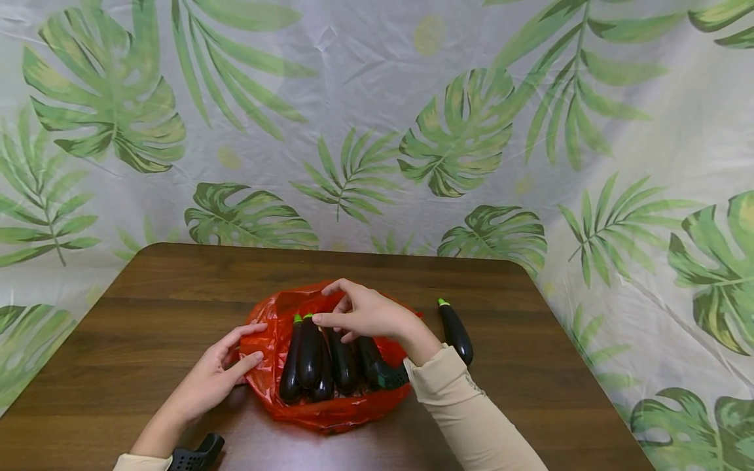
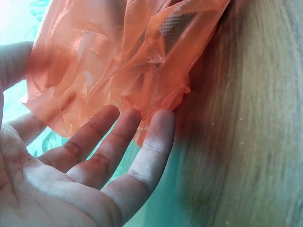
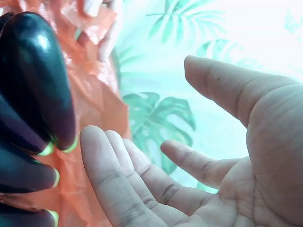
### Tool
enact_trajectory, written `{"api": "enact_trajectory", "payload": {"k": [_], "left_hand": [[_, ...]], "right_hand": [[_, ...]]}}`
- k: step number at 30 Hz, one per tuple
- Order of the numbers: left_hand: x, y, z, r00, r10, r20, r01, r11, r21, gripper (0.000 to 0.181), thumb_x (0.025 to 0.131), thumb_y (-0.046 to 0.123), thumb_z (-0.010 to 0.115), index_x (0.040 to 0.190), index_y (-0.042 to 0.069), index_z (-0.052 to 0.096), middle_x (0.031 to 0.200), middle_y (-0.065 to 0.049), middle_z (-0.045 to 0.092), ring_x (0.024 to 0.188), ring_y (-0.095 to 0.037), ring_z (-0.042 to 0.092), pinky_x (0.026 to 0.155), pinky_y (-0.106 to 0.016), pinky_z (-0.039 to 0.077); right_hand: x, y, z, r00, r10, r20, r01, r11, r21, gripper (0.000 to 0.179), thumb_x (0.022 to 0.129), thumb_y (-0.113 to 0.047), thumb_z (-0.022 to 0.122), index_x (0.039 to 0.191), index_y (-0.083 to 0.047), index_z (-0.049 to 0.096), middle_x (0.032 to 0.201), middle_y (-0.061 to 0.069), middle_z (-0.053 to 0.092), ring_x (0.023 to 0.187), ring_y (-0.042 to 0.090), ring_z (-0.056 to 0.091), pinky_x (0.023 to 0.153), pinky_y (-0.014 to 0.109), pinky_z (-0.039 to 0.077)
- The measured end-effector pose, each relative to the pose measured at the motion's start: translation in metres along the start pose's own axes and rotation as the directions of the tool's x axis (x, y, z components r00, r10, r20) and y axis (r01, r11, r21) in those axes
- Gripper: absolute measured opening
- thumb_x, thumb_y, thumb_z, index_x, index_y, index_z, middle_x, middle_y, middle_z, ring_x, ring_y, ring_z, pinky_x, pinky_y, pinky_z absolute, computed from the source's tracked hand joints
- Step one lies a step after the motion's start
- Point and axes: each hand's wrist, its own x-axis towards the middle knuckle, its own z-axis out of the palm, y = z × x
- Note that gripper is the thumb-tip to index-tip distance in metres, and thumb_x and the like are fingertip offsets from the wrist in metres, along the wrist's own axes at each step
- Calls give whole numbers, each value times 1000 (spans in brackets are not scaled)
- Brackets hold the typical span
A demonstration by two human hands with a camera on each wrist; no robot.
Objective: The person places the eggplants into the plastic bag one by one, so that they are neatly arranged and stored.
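A red plastic bag [image 1: 330,418] lies spread open on the table, with several dark eggplants [image 1: 309,353] in it, their green stem ends pointing away from me. At the bag's left edge is my left hand [image 1: 220,369], thumb and fingers spread apart. The left wrist view shows its loosely bent fingers [image 2: 158,137] against the thin plastic [image 2: 137,61]. Over the far ends of the eggplants hovers my right hand [image 1: 365,314]. In the right wrist view its fingers [image 3: 109,179] and thumb are apart, with nothing between them, beside the eggplants [image 3: 38,75].
A single eggplant [image 1: 455,332] lies on the wooden table [image 1: 177,327] right of the bag, beyond my right forearm. A black wrist device [image 1: 197,451] sits at my left wrist. Behind the table hangs a leaf-patterned cloth [image 1: 353,98].
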Motion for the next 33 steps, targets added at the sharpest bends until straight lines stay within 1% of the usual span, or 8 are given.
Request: {"api": "enact_trajectory", "payload": {"k": [3,7,10,14,18,23,28,33], "left_hand": [[0,0,0,1000,2,0,-2,1000,-2,53,111,15,60,159,4,42,142,-35,54,103,-10,74,80,-31,67],[0,0,0,1000,4,-5,-4,1000,2,53,111,15,60,159,3,42,141,-35,54,102,-10,74,80,-32,67],[0,0,0,1000,0,-7,0,1000,1,53,111,15,60,159,3,42,141,-35,54,102,-10,74,80,-32,67],[0,0,-1,1000,-4,-4,4,1000,-6,53,111,15,60,159,3,41,140,-35,54,102,-10,74,80,-32,67],[-1,0,-1,1000,-2,-3,2,1000,-5,53,111,15,60,159,2,41,140,-35,54,101,-11,74,80,-32,67],[0,0,0,1000,1,-5,-1,1000,-1,53,111,15,60,159,3,42,140,-35,54,102,-10,74,80,-32,67],[0,0,0,1000,-5,-2,5,1000,-6,54,111,15,61,159,3,41,140,-35,54,101,-11,74,80,-32,67],[0,0,0,1000,-3,1,3,1000,-8,54,110,14,61,159,2,41,138,-35,54,100,-12,74,79,-33,67]], "right_hand": [[-4,-3,-5,1000,-26,1,26,1000,-3,57,103,-37,74,150,-17,50,111,14,67,101,37,72,85,44,67],[-12,-8,-12,998,-59,-3,59,998,-7,56,104,-34,73,151,-16,50,112,12,64,92,27,73,81,38,67],[-19,-10,-17,997,-81,-6,81,997,-11,57,104,-32,73,153,-15,48,115,13,64,91,23,73,84,41,67],[-28,-11,-25,995,-102,-13,102,995,1,58,105,-29,71,156,-14,46,119,13,64,97,23,73,89,45,66],[-39,-11,-36,991,-126,-38,127,992,15,55,106,-27,70,155,-15,48,120,14,64,101,22,72,90,44,66],[-52,-3,-54,985,-142,-96,143,990,-1,51,107,-26,69,154,-18,49,123,14,65,109,24,72,92,43,66],[-62,10,-71,983,-131,-131,133,991,8,52,108,-28,68,155,-18,47,126,15,63,118,34,68,94,44,65],[-70,25,-86,982,-100,-162,104,994,18,55,108,-31,68,156,-15,46,128,18,63,121,30,68,96,44,64]]}}
